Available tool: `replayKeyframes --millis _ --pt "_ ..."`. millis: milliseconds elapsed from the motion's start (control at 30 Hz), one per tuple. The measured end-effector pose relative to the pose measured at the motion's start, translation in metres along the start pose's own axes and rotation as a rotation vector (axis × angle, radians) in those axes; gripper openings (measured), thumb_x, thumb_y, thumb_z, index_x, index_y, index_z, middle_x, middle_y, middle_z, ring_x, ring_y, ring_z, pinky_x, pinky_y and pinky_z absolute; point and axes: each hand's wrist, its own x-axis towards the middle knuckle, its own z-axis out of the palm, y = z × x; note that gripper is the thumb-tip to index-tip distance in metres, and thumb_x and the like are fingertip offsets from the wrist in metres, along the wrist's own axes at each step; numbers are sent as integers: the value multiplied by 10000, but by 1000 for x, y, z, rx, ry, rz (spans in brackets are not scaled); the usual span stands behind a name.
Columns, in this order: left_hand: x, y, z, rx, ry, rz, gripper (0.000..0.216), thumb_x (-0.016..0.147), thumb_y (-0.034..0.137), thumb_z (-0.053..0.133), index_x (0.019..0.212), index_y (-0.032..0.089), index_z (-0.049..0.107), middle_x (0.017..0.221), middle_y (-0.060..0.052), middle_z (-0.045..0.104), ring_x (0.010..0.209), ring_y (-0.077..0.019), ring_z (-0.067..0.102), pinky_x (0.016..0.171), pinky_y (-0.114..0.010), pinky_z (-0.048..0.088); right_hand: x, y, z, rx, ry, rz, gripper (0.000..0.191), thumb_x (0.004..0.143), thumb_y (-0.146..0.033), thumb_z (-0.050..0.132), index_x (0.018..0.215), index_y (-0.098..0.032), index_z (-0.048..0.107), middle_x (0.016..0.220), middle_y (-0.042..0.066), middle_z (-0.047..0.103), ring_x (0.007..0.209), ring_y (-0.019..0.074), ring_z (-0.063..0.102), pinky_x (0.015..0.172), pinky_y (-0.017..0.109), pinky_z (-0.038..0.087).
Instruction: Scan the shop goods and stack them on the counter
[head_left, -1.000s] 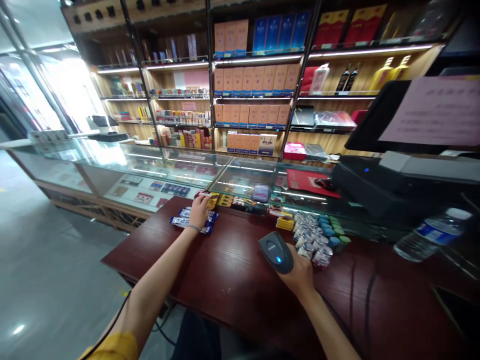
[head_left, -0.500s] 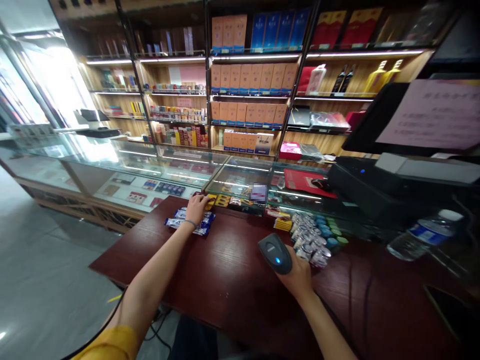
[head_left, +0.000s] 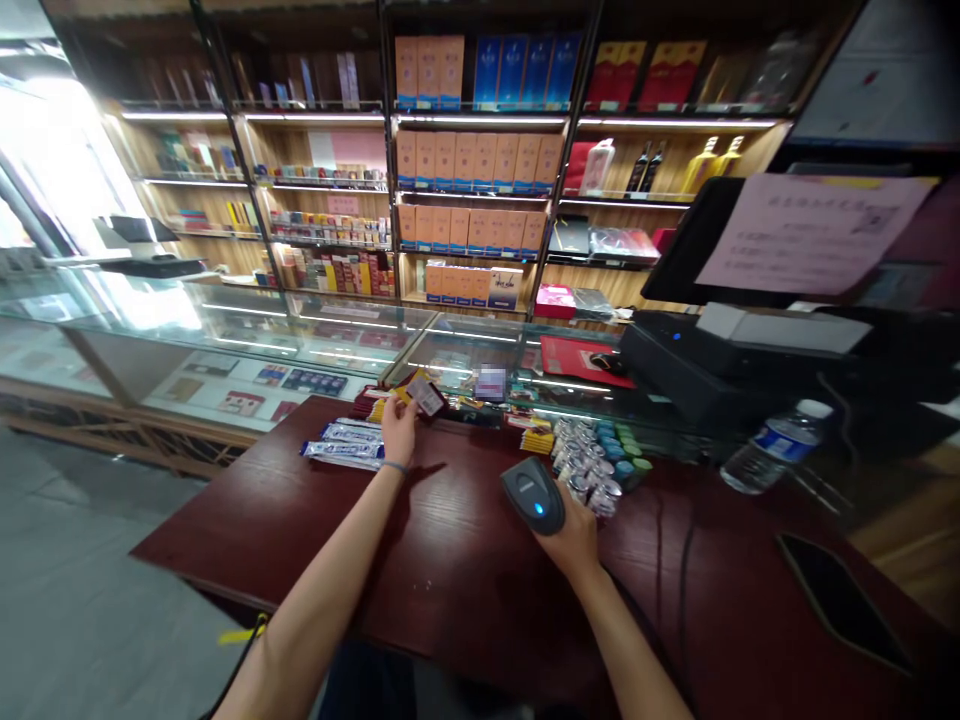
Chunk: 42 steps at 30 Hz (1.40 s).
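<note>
My left hand [head_left: 399, 428] is raised a little above the dark red counter [head_left: 450, 560] and pinches a small dark packet [head_left: 426, 394] with a white label, tilted up near the glass case. Below and left of it lie blue and white wrapped bars [head_left: 345, 446]. My right hand [head_left: 574, 535] grips a black barcode scanner [head_left: 534, 494] with a blue light, held over the counter and pointing toward the packet. Just beyond the scanner stand several small round tins [head_left: 589, 468].
A glass display case [head_left: 300, 335] runs along the back of the counter. A till with a screen [head_left: 750, 340] sits at the right, a water bottle [head_left: 776, 446] beside it, a dark phone [head_left: 844, 600] near the right edge. Shelves of boxed goods [head_left: 472, 160] fill the wall.
My left hand has lifted off the blue and white bars with a small packet and holds it up. The scanner hand has shifted slightly left. The view has turned to the right.
</note>
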Motion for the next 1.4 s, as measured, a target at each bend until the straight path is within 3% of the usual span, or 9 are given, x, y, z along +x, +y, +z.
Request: replayKeyframes --millis 167,300,600,733,833,1000,1233,1400 --pt "-56 -14 37 -566 -45 -460 249 765 213 754 925 221 563 877 14 662 793 -107 654 866 -326 532 -1 -5 -4 -3 17 82 423 759 -269 574 1168 -159 566 810 81 733 656 260 707 622 340 556" --pt "-80 -26 48 -735 19 -594 194 806 121 711 894 224 571 886 13 690 827 -105 681 931 -340 521 -1 -8 -8 -8 -30 109 394 746 -241 563 1137 -189 576 844 80 741 682 261 716 645 338 553" --pt "-83 -36 44 -761 46 -636 189 866 80 622 959 242 593 974 5 713 883 -103 690 986 -350 515 2 -14 -10 36 -187 120 493 733 -263 604 1213 -194 519 840 40 753 662 244 735 571 284 491" --pt "-84 -36 44 -774 8 -598 191 878 92 606 984 251 599 1038 -14 713 1022 -142 681 1048 -390 491 3 -15 -12 39 -247 63 307 734 -237 592 1038 -209 558 690 7 713 621 226 722 548 254 441" --pt "-85 -36 44 -753 -17 -569 180 880 105 604 982 253 600 1076 -22 708 1072 -156 668 1061 -401 484 3 -15 -13 29 -268 53 277 723 -237 594 996 -212 552 666 3 703 608 228 720 532 250 422" --pt "-83 -39 45 -751 1 -583 197 854 100 641 964 255 590 972 16 704 918 -106 689 1015 -359 503 3 -16 -13 16 -223 75 361 727 -236 590 1085 -211 554 714 9 723 610 242 724 552 270 457" --pt "-82 -41 43 -687 -36 -546 183 816 168 719 929 243 597 925 25 689 850 -86 672 969 -325 503 3 -10 -16 50 -162 131 406 728 -264 614 1127 -204 571 824 55 756 687 257 739 598 296 525" --pt "-80 -29 47 -596 -100 -461 270 756 226 779 998 218 662 972 -8 703 819 -95 663 863 -276 524 1 1 -20 88 4 173 405 750 -297 612 1138 -185 581 875 80 759 721 265 743 624 323 559"
